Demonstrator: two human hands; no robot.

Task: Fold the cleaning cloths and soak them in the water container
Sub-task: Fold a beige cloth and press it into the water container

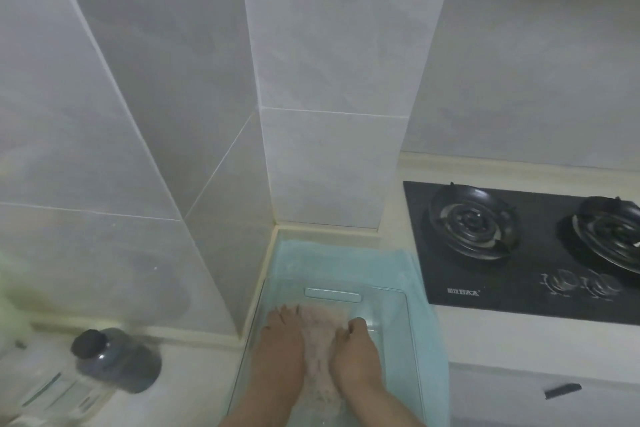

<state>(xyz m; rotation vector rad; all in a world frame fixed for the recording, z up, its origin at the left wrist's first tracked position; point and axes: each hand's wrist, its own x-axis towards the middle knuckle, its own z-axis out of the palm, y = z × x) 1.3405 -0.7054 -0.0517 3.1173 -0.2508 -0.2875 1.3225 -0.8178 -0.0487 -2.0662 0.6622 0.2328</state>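
Two hands in the tub (410,319) at the worktop's (485,340) corner: left hand (280,345) lay flat on the cloth (320,343), right hand (356,354) grasped it; hob (519,291) right, bottle (117,362) left

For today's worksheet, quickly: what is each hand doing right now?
Left hand: open, fingers pressing flat on the cloth in the container.
Right hand: fingers curled, gripping the cloth.

A tiled pillar (322,166) blocks the frame's centre behind the container (332,294). Open counter (519,348) lies lower right; a bottle (117,360) stands lower left.
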